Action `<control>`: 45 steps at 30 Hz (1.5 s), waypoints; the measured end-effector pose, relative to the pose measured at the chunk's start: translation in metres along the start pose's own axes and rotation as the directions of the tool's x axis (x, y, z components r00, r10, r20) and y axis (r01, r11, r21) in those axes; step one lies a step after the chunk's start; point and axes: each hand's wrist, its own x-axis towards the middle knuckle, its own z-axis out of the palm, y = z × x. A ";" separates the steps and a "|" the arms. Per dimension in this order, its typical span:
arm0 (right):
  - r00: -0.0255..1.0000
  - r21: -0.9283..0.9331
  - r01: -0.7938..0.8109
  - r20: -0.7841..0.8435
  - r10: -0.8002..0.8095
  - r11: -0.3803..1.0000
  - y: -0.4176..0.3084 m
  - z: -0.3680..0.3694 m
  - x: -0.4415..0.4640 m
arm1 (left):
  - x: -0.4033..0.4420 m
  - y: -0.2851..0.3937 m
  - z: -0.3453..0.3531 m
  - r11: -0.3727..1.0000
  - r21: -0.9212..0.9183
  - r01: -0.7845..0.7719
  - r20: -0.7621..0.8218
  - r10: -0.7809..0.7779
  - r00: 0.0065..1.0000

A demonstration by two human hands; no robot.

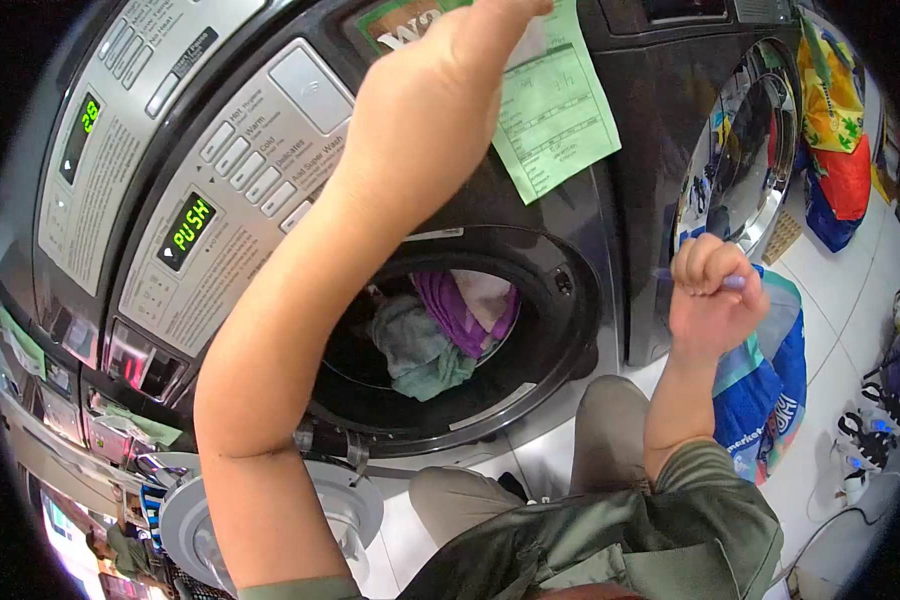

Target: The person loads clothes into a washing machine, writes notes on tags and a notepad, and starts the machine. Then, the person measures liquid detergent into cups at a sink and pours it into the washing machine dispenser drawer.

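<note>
In the head view, laundry lies inside the open washer, its door not yet shut; the green slip on the front bears some handwriting, so seems partly filled in. The left hand overlaps the slip's upper part; its fingers' grip I cannot tell. The right hand has fingers curled around a pen, apart from the slip.

I watch through one head-worn wide-angle camera, looking forward and down over the wearer's knees, close to an open front-loading washing machine.
</note>
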 end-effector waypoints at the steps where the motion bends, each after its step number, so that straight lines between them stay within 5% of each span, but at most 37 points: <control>1: 1.000 -0.007 -0.009 -0.002 0.009 1.000 0.000 -0.003 0.003 | 0.001 -0.003 -0.006 0.958 -0.149 0.246 0.200 -0.214 0.956; 3: 1.000 0.188 -0.030 -0.001 0.031 0.982 0.000 -0.009 0.011 | -0.003 0.001 -0.001 0.897 0.362 -0.252 -0.050 0.289 0.956; 9: 0.999 0.352 -0.046 0.004 0.048 0.935 -0.018 -0.010 0.038 | -0.010 0.004 0.001 0.910 0.340 -0.237 0.055 0.232 0.971; 11: 0.877 0.285 -0.055 -0.445 0.182 0.957 -0.019 0.013 0.052 | -0.012 0.005 0.000 0.892 0.383 -0.239 0.102 0.217 0.971; 12: 0.993 0.208 0.002 -0.114 0.022 0.978 -0.005 -0.007 0.053 | -0.014 0.003 0.001 0.894 0.381 -0.235 0.105 0.211 0.972; 13: 0.995 0.220 0.003 -0.102 0.021 0.975 0.005 -0.014 0.053 | -0.014 0.003 -0.001 0.888 0.397 -0.231 0.102 0.207 0.973; 15: 0.963 0.301 -0.065 0.268 -0.019 0.951 0.020 -0.018 0.057 | -0.013 0.003 -0.003 0.901 0.370 -0.226 0.099 0.203 0.974; 19: 0.996 0.093 0.084 0.014 -0.085 0.992 0.035 0.049 0.056 | -0.016 0.002 -0.003 0.912 0.354 -0.208 0.088 0.189 0.978; 24: 0.938 0.201 0.322 0.065 -0.341 0.925 0.071 0.063 0.070 | -0.019 -0.002 -0.007 0.907 0.356 -0.225 0.072 0.214 0.974; 27: 0.973 0.194 0.227 -0.001 -0.231 0.955 0.076 0.078 0.073 | -0.018 -0.004 -0.004 0.912 0.346 -0.222 0.037 0.224 0.974; 34: 0.850 -0.369 0.507 0.067 -0.522 0.779 0.094 0.089 0.079 | -0.013 -0.007 0.004 0.913 0.381 -0.145 -0.081 0.189 0.979; 37: 0.807 -0.465 0.577 0.200 -0.556 0.671 0.094 0.084 0.088 | -0.014 -0.008 0.007 0.910 0.393 -0.134 -0.105 0.189 0.976; 45: 0.814 -0.523 0.537 0.117 -0.569 0.662 0.100 0.086 0.086 | -0.014 -0.008 0.007 0.925 0.364 -0.109 -0.121 0.163 0.979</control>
